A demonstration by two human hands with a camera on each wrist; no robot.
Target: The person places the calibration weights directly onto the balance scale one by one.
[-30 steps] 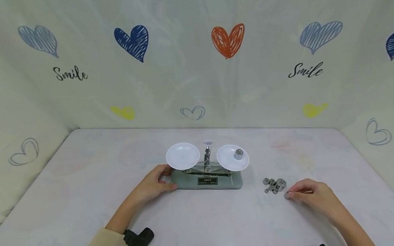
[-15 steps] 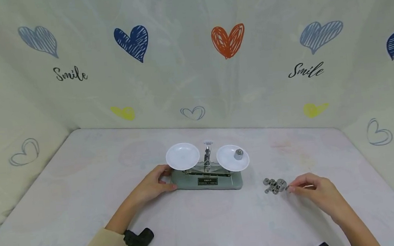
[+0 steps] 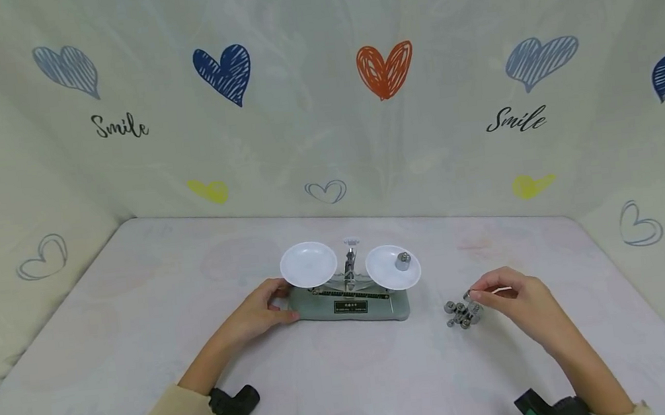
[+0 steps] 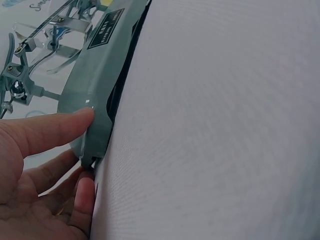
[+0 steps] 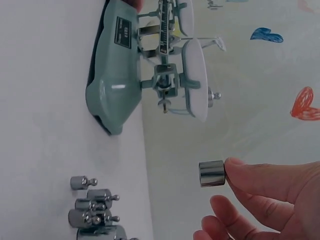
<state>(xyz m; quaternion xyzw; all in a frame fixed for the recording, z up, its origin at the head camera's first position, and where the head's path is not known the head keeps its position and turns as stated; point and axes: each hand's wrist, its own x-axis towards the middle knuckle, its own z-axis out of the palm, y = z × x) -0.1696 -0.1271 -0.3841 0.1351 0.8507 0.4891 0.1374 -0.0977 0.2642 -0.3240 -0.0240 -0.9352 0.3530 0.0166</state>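
Note:
A pan balance point(image 3: 312, 306) with a grey-green base stands mid-table. My left hand point(image 3: 258, 312) grips the left end of the base; in the left wrist view the thumb lies on the front and the fingers reach behind it. My right hand point(image 3: 525, 302) pinches a small metal calibration weight point(image 5: 212, 173) by its knob, holding it raised over the other weights point(image 3: 460, 317). The knob is hidden by the fingers. One knobbed weight point(image 3: 403, 261) sits in the white right pan point(image 3: 381, 277); the white left pan point(image 3: 309, 265) bears nothing.
Pale cloth covers the table point(image 3: 351, 381). A curtain point(image 3: 313, 135) printed with hearts rises behind it. Several loose weights stand close together to the right of the balance, in the right wrist view at lower left. Each wrist carries a black device point(image 3: 235, 403).
My right hand has picked up the weight from beside the group and lifted it, moving a little left and away from me. My left hand and the balance stay put.

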